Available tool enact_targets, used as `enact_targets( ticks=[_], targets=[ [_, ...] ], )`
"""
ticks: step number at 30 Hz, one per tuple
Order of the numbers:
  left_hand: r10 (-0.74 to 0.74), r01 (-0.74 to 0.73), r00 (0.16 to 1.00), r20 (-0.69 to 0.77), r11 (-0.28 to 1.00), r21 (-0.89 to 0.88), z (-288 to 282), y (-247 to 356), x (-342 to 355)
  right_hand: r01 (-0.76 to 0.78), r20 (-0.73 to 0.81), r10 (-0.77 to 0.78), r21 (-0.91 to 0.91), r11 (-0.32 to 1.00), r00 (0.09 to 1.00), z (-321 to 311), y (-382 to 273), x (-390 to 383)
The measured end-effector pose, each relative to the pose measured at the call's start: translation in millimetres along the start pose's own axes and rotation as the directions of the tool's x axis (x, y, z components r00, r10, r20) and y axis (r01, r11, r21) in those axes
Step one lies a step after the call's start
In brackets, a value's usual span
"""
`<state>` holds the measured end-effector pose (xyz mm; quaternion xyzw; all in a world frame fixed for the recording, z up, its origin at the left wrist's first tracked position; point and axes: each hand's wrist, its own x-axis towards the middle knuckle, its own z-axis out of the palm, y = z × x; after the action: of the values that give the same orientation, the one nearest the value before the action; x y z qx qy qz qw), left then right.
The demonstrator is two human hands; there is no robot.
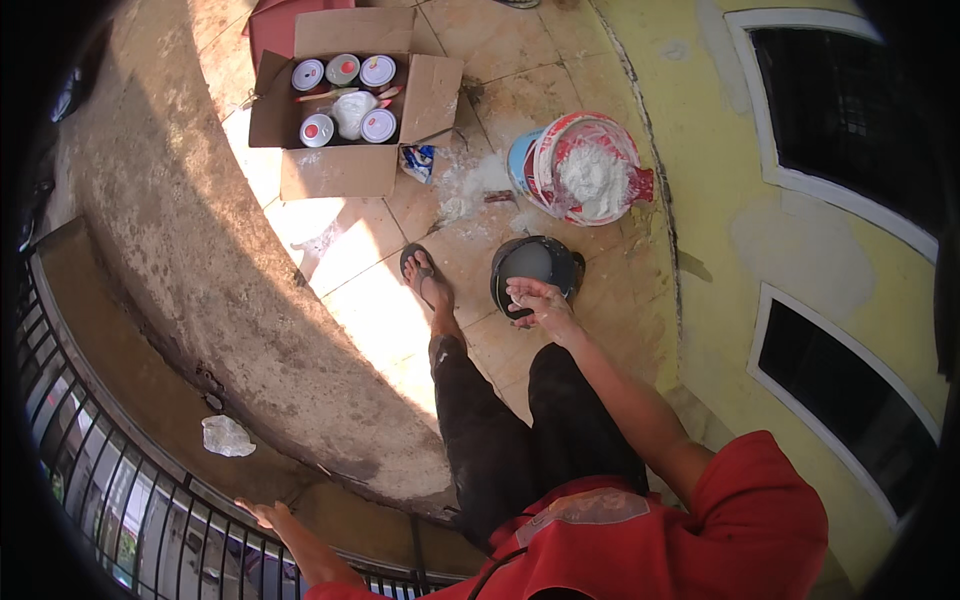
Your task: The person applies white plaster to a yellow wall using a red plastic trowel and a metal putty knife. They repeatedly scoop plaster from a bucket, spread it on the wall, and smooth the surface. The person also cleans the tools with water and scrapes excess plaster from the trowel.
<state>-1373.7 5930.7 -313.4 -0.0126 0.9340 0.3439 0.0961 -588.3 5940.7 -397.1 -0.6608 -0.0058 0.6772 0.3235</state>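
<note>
Item, centre frame: your right hand [540, 300], fingers pinching white paste, over the black bowl [533, 265]; left hand [268, 513] flat, releasedsteady yourself, knead gently.

Tiled floor [375, 300], sunlit, dusted with white powder [470, 185]. Black bowl [535, 265] sits just under the right hand [540, 305]. Beyond it, a bucket [585, 170] heaped with white powder. Farther off, to that hand's left, an open cardboard box [345, 95] holding cans; a small blue packet [418, 160] beside it. Sandalled foot [425, 275] planted left of the bowl.
</note>
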Motion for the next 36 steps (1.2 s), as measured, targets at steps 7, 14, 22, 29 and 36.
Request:
enact_targets(
  ticks=[7, 14, 22, 29, 36],
  targets=[
    [-0.331, 0.325, 0.944, -0.005, 0.924, 0.203, 40.6, -30.2, -88.2, -0.064, -0.093, 0.084, 0.208, 0.976, 0.992, 49.0, 136.3, -32.4],
    [-0.120, -0.551, 0.323, 0.939, 0.783, 0.289, 212.9, -39.7, -360.3, 0.050, -0.397, 0.124, 0.399, 0.916, 0.909, 5.4, 160.9, -84.8],
    [-0.301, -0.755, -0.191, 0.934, 0.654, 0.056, 297.6, -33.4, -640.3, 0.290, -0.690, 0.097, 0.422, 0.859, 0.717, -86.8, 208.7, -28.0],
    [-0.435, -0.922, -0.264, 0.861, 0.374, -0.094, 368.5, -145.1, -720.0, 0.338, -0.614, 0.262, 0.685, 0.646, 0.744, -112.7, 262.5, 28.2],
    [-0.177, -0.484, -0.807, 0.563, -0.347, -0.803, 437.6, -342.6, -700.5, 0.419, -0.633, 0.165, 0.663, 0.621, 0.756, -181.6, 342.5, 196.2]
  ],
)
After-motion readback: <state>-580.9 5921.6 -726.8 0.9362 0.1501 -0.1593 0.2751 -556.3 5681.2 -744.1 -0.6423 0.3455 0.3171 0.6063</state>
